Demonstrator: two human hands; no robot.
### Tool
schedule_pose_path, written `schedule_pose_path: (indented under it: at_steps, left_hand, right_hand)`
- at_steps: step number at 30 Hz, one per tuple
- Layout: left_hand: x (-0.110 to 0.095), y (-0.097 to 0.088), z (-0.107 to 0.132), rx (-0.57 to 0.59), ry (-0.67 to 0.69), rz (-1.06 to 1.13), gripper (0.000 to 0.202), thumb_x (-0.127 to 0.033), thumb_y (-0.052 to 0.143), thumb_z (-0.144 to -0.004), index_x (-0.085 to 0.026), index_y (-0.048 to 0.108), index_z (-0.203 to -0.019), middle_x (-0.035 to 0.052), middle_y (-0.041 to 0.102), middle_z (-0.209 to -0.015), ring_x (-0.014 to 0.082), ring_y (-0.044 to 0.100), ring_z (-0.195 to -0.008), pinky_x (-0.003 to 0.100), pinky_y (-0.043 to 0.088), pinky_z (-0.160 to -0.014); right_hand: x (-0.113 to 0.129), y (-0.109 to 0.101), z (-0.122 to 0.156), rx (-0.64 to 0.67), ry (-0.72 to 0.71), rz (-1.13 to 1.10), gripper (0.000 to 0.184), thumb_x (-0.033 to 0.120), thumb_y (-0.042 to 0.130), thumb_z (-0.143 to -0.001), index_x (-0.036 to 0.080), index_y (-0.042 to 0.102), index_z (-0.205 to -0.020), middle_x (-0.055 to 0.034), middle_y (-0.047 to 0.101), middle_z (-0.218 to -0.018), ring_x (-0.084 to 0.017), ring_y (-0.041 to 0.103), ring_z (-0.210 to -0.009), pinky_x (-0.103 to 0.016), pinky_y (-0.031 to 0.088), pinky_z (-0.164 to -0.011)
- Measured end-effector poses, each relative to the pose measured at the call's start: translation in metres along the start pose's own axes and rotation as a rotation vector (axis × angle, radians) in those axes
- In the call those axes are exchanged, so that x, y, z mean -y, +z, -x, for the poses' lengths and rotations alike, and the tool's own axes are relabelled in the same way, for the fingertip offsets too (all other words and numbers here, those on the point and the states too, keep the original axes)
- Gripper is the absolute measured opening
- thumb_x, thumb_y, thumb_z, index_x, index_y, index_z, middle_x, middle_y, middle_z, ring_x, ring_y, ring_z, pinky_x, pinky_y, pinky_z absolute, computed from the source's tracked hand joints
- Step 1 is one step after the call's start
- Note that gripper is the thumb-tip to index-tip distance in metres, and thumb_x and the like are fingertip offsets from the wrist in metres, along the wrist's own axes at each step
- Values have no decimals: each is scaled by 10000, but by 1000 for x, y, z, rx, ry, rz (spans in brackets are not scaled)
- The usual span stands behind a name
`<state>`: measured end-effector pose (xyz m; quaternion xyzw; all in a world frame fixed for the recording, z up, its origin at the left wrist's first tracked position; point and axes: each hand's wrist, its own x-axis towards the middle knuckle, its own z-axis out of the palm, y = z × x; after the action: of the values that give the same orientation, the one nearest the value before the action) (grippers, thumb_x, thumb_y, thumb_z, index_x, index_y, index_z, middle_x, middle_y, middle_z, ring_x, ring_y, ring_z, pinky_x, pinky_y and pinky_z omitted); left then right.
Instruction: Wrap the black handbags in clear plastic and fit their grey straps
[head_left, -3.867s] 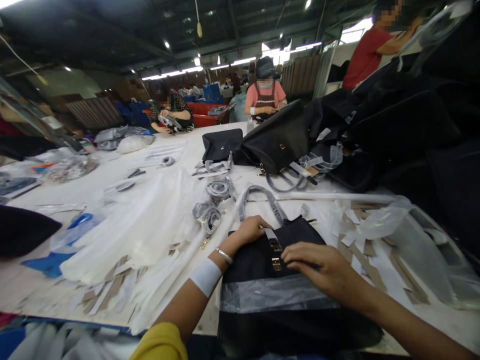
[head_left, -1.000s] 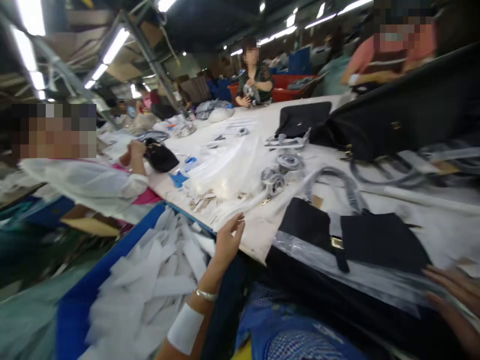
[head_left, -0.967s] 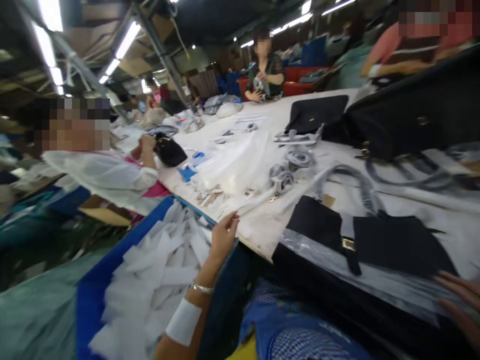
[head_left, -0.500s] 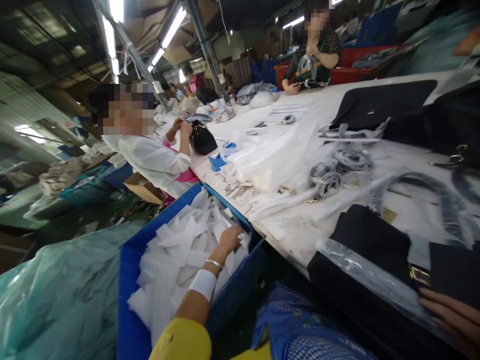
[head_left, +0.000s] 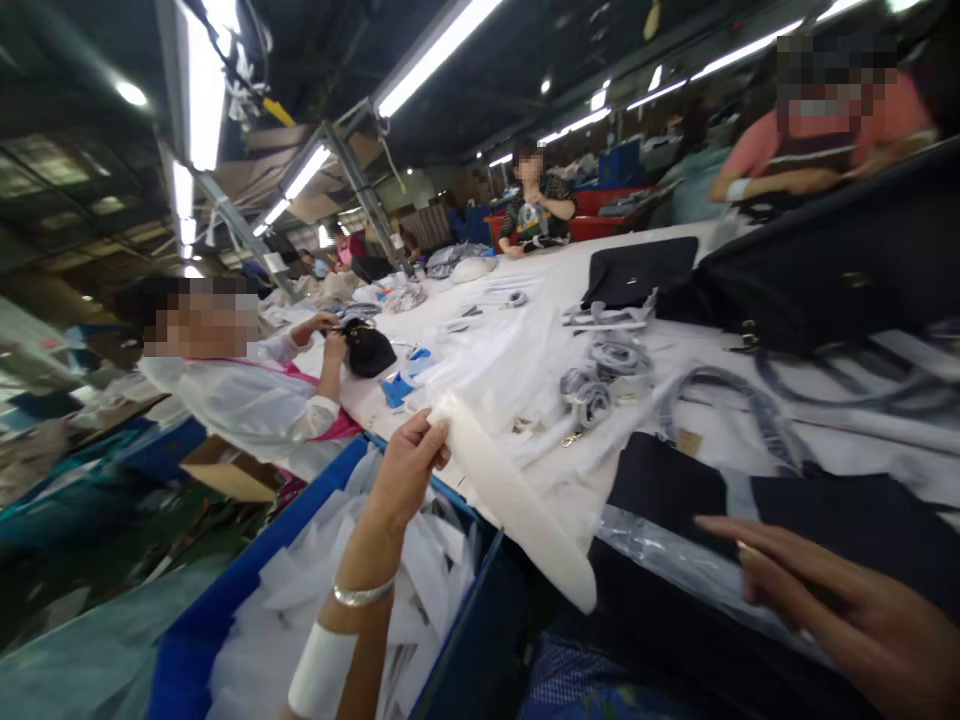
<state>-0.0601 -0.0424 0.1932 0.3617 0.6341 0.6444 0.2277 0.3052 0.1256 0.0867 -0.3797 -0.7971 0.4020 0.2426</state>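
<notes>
My left hand (head_left: 411,462) pinches one end of a long white foam sheet strip (head_left: 517,500), raised over the table edge and slanting down to the right. Below that hand stands a blue bin (head_left: 247,580) with many similar white sheets (head_left: 330,590) inside. My right hand (head_left: 847,590) is at the lower right, slightly blurred, fingers stretched over a black bag (head_left: 667,490). It holds nothing that I can see. Clear plastic film (head_left: 660,545) covers a band on the bag's front, and a grey-wrapped strap (head_left: 739,490) crosses its top.
The white table (head_left: 585,480) carries wrapped strap coils (head_left: 592,385), thin white sheeting (head_left: 487,365) and more black bags (head_left: 641,270). A co-worker at left handles a small black bag (head_left: 367,348). Two others sit across the table. A cardboard box (head_left: 229,468) stands on the floor.
My left hand has come up out of the blue bin with a white foam strip. My right hand has moved further into view over the black bag. The view has shifted right.
</notes>
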Motion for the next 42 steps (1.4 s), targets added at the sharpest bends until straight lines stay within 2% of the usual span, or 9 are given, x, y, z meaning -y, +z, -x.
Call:
schedule_pose_path:
  at_steps: [5, 11, 13, 16, 21, 25, 30, 38, 42]
  left_hand:
    - [11, 130, -26, 435, -47, 293, 435, -537, 765, -791, -153, 569, -729, -64, 493, -562, 51, 413, -510, 159, 344, -524]
    - [35, 256, -23, 800, -88, 348, 409, -538, 753, -805, -157, 668, -926, -22, 629, -685, 71, 530, -576, 183, 438, -587]
    - [43, 290, -21, 906, -34, 235, 426, -524, 673, -879, -187, 659, -1140, 28, 706, -884, 117, 628, -710, 228, 507, -667]
    - [61, 337, -23, 1045, 176, -94, 413, -436, 582, -956, -214, 593, -1304, 79, 731, -1067, 200, 690, -934, 317, 559, -793]
    - [94, 407, -37, 1316, 657, -573, 397, -257, 573, -957, -253, 582, -1354, 97, 585, -1420, 266, 530, -1317, 462, 413, -1123]
    - [98, 441, -58, 1600, 718, -625, 450, -201, 667, -890, -267, 615, -1333, 79, 648, -1316, 250, 586, -1230, 397, 447, -1084]
    - [82, 456, -79, 1873, 766, -666, 326, -328, 738, -860, -232, 697, -1169, 65, 686, -1089, 229, 634, -1028, 332, 493, -932]
    - [68, 446, -77, 1805, 796, -654, 167, -306, 716, -881, -219, 677, -1018, 40, 700, -974, 220, 612, -1000, 332, 459, -911]
    - [62, 443, -77, 1785, 864, -715, 141, -309, 655, -925, -230, 661, -1042, 38, 716, -962, 224, 613, -979, 346, 455, -884]
  right_hand:
    - [34, -9, -3, 401, 229, -731, 714, 764, 430, -884, 214, 678, -1267, -102, 719, -937, -111, 440, -545, -241, 320, -476]
    - [-4, -32, 33, 518, 277, -1103, 505, 597, 731, -786, 154, 702, -1026, 23, 558, -655, -23, 259, -436, -185, 151, -402]
    - [-22, -51, 47, 393, 267, -1118, 458, 585, 743, -788, 150, 673, -915, 61, 463, -602, -12, 199, -422, -183, 121, -392]
    - [-44, -87, 59, -118, 297, -990, 429, 574, 737, -805, 163, 627, -862, 64, 453, -613, -30, 275, -458, -174, 204, -416]
    - [-85, -127, 56, -735, 371, -525, 392, 586, 661, -847, 199, 604, -872, 30, 576, -574, -124, 526, -509, -235, 407, -488]
    - [-110, -130, 40, -816, 406, -112, 308, 520, 591, -894, 213, 618, -899, -19, 709, -675, -192, 684, -616, -286, 495, -591]
    - [-119, -128, 17, -830, 354, -64, 230, 454, 571, -912, 228, 584, -869, 2, 721, -664, -185, 717, -626, -265, 516, -622]
    - [-119, -123, 1, -598, 352, -354, 248, 473, 553, -927, 227, 542, -897, 7, 708, -734, -168, 691, -571, -253, 498, -546]
    - [-125, -127, 0, -299, 321, -271, 250, 433, 522, -958, 224, 498, -822, 10, 667, -642, -177, 674, -589, -255, 443, -577]
